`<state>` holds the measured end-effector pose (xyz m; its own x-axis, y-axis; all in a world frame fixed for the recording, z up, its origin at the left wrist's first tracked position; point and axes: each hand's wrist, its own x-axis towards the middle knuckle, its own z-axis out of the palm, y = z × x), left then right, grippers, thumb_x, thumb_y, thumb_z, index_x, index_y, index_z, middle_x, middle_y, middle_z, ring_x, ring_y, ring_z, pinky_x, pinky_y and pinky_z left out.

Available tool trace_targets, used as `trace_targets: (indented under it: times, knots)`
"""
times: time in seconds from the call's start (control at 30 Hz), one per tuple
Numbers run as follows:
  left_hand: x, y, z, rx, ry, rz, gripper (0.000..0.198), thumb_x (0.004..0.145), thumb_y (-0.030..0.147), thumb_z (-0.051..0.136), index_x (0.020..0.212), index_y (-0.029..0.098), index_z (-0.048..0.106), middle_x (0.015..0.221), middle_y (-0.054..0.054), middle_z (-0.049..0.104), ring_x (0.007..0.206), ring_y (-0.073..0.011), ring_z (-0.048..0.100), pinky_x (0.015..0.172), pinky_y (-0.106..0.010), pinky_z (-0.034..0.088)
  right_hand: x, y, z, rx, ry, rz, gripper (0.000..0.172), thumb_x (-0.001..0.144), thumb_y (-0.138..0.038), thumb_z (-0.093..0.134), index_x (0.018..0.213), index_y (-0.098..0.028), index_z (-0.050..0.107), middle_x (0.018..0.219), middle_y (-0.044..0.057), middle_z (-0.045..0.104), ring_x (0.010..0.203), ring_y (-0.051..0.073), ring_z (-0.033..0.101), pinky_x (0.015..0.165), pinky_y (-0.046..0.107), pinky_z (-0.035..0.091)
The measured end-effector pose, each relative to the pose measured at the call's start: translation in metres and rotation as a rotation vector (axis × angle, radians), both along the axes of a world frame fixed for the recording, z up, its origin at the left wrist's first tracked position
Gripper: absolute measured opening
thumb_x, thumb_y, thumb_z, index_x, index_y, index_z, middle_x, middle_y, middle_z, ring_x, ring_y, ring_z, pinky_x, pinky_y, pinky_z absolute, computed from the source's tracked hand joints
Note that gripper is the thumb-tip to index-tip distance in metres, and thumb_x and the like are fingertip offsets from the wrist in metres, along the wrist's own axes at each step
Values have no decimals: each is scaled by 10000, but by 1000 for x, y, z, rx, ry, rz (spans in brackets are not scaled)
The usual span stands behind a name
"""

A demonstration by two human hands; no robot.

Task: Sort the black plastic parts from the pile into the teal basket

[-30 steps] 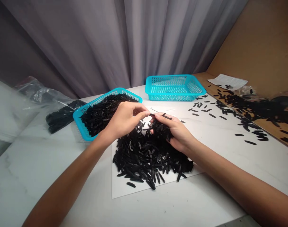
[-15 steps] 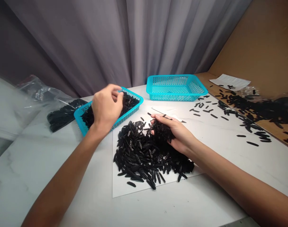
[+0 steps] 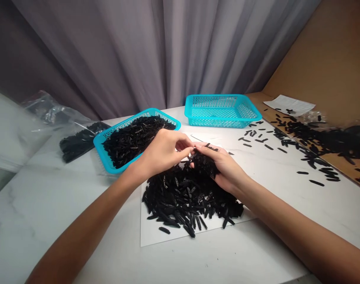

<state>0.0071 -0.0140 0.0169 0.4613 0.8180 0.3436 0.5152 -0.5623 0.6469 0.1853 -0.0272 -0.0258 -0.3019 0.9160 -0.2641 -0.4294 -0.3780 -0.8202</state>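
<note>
My right hand (image 3: 227, 165) is curled round a handful of small black elongated pieces (image 3: 204, 163), above the pile. At its fingertips my left hand (image 3: 166, 152) pinches with thumb and forefinger; what lies in that pinch is too small to make out. Below both hands a pile of the same black pieces (image 3: 180, 201) covers much of a white sheet (image 3: 152, 238). Just behind my left hand stands a blue plastic basket (image 3: 101, 152), heaped with black pieces and partly hidden by that hand.
A second blue basket (image 3: 223, 123) stands at the back, with nothing seen in it. On the left lies a clear plastic bag (image 3: 83, 138) of black pieces. More pieces (image 3: 330, 136) are scattered at right, near a paper sheet (image 3: 288, 105) and a cardboard wall (image 3: 328, 59).
My left hand has moved from over the filled basket rightward and nearer, to the fingertips of my right hand. The right hand stays in place with its handful.
</note>
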Motion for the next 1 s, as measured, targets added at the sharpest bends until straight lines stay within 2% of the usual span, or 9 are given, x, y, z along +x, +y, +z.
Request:
trace_targets:
  times: [0.17,0.27,0.37,0.53,0.73,1.0]
  knots:
    - [-5,7,1,-25,-98,97,126,834,185,648,848,158,771,836,-21,768,751,-146,696,727,-237,551,0,1,1,-29,3,-26,139,737,-250,822,805,-184,720,762,-11,703,600,132,660,617,265,559]
    - [-6,9,0,-71,-86,125,141,846,233,648,850,160,768,856,-30,770,779,-160,695,730,-249,545,0,1,2,-22,7,-16,171,726,-276,834,773,-187,696,756,-14,695,590,132,658,617,268,554]
    - [-6,10,-1,-41,-36,101,138,857,255,652,862,175,763,866,-23,766,790,-158,684,703,-243,523,1,1,1,-23,10,-8,182,732,-289,829,760,-183,684,732,-13,686,577,132,657,608,262,547]
    - [-7,10,0,107,46,67,83,860,209,670,859,182,749,846,-9,758,760,-141,657,704,-241,491,1,1,-1,-11,20,2,156,762,-274,806,758,-174,686,733,-14,675,591,124,653,627,256,559]
    - [-7,11,1,45,-8,71,170,906,291,634,855,187,758,876,-21,769,811,-164,671,723,-252,483,2,2,3,74,42,34,197,762,-332,812,762,-178,689,767,-15,671,605,119,641,638,263,561]
    - [-5,8,-1,64,15,93,195,911,304,630,823,196,766,827,-8,766,744,-151,659,687,-249,471,3,3,0,120,-22,-9,210,748,-358,824,768,-194,696,746,-23,672,600,131,645,632,272,533]
